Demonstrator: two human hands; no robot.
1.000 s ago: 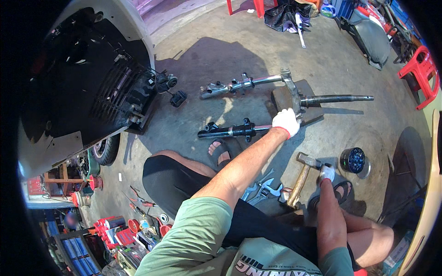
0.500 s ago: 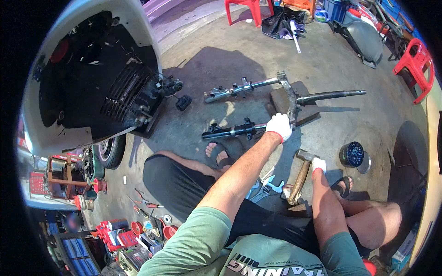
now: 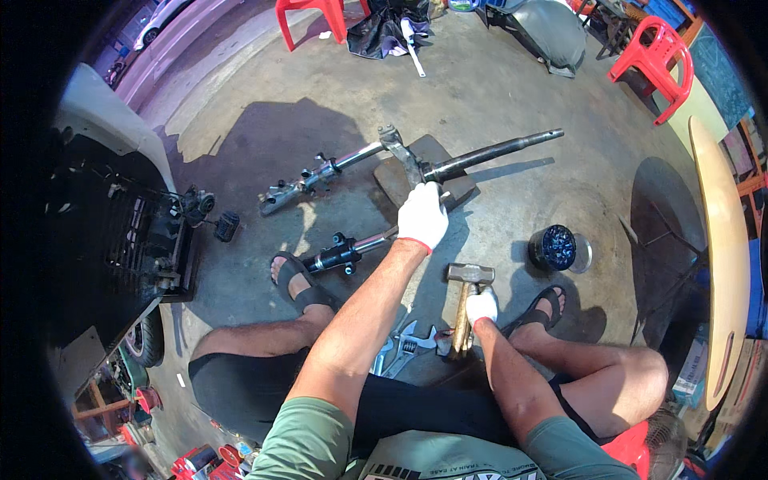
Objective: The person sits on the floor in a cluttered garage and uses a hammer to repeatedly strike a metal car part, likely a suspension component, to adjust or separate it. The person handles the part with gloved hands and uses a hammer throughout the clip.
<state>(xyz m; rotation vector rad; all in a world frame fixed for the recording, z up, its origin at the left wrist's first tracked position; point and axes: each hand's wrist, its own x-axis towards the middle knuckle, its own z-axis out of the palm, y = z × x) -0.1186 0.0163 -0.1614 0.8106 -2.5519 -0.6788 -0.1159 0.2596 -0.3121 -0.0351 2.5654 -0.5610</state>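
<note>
A motorcycle front fork [image 3: 406, 164] lies on its side, its clamp resting over a dark block [image 3: 384, 181] and its steering stem [image 3: 496, 154] pointing right. My left hand [image 3: 423, 218], in a white glove with a red cuff, is closed round the near end of the clamp, hiding the top of the near fork leg [image 3: 340, 253]. The far leg [image 3: 308, 186] shows whole. My gloved right hand [image 3: 482, 305] grips a sledgehammer [image 3: 470, 274] by its wooden handle close below the steel head. The head is up, apart from the fork.
Adjustable wrenches [image 3: 410, 345] lie between my legs. A round tub of dark, shiny contents [image 3: 553, 248] stands beyond my right foot. Motorcycle or scooter bodywork [image 3: 112, 120] looms at left. Red plastic chairs [image 3: 658, 68] stand farther off; a long wooden board [image 3: 714, 264] is at right.
My view has swung right, so the scene sits farther left. My left hand has shifted from the near leg's top onto the clamp, nearer the stem. The hammer stays in my right hand.
</note>
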